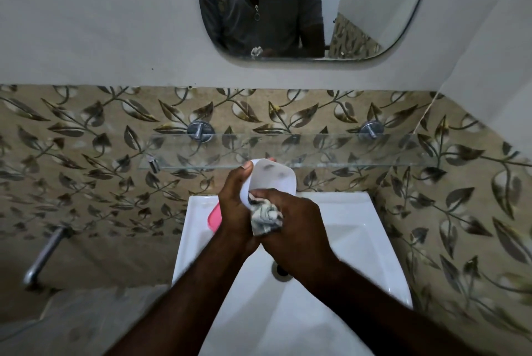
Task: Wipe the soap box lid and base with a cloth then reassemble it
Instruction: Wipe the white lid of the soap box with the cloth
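My left hand (234,206) grips a translucent white soap box lid (273,175) by its left edge, holding it tilted up above the back of the sink. My right hand (293,220) is closed around a crumpled patterned cloth (266,216) and presses it against the lid's lower end. A pink soap box base (214,218) lies on the sink's back left rim, mostly hidden behind my left hand.
A white sink (359,229) with a drain (280,270) sits below my hands. Just behind the lid runs a glass shelf (345,151) on two metal brackets. A mirror (359,10) hangs above. A metal tap (43,255) juts from the tiled wall at left.
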Demonstrator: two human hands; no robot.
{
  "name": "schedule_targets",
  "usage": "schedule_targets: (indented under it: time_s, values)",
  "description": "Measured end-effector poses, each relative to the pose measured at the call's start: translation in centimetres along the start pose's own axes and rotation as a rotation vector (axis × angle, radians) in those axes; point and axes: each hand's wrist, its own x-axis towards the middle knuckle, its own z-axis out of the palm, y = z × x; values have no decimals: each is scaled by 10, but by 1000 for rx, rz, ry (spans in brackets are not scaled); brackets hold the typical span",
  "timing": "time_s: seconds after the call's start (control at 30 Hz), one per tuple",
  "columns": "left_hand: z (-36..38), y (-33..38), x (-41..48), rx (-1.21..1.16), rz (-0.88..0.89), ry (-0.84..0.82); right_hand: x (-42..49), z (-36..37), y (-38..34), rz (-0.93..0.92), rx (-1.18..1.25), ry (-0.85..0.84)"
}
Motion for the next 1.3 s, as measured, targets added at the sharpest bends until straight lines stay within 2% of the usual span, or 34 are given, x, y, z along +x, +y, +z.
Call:
schedule_targets:
  time_s: [0.03, 0.1, 0.2, 0.27, 0.33, 0.43, 0.5, 0.6, 0.7, 0.83, 0.93, 1.03, 1.1, 1.13, 1.23, 1.3]
  values:
    - [-1, 4, 0, -18, -7, 17, -3, -2, 9, -78, -81, -27]
    - [1, 7, -2, -7, -22, 65, -6, -6, 27, -102, -229, -70]
    - [-1, -3, -5, -2, -49, 124, -5, -5, 28, 68, -313, -77]
    - [-1, -10, -8, 79, -79, 91, -3, -2, 14, 193, -123, -63]
    - [-2, -14, -10, 91, -112, 32, -4, 1, 1, 176, -13, -41]
    - [-1, -6, -7, 52, -62, 50, -11, -3, 4, 30, -42, -27]
    - [2, 0, -7, 40, -39, 84, -12, -6, 19, -18, -159, -92]
    - [2, -2, -6, 21, -41, 94, -8, -9, 26, 56, -276, -54]
    - [2, -6, -8, 93, -56, 21, -4, -5, 4, 168, -49, -32]
    - [4, 3, -9, 67, -32, 21, -9, -7, 1, -35, -21, -15]
    - [5, 8, -10, 20, -42, 55, -10, -11, 31, -83, -209, -19]
    - [1, 0, -11, 108, -59, 68, -10, -5, 19, 105, -185, 23]
    - [0, -5, -13, 150, -114, 3, -12, 2, 1, 212, 19, 15]
    - [1, -5, -14, 147, -121, -5, -13, 3, -5, 210, 92, 20]
    - [-1, 1, -13, 126, -68, 29, -19, 1, 6, 15, 101, 41]
    - [0, 6, -15, 132, -57, 42, -18, -1, 30, -116, -82, 25]
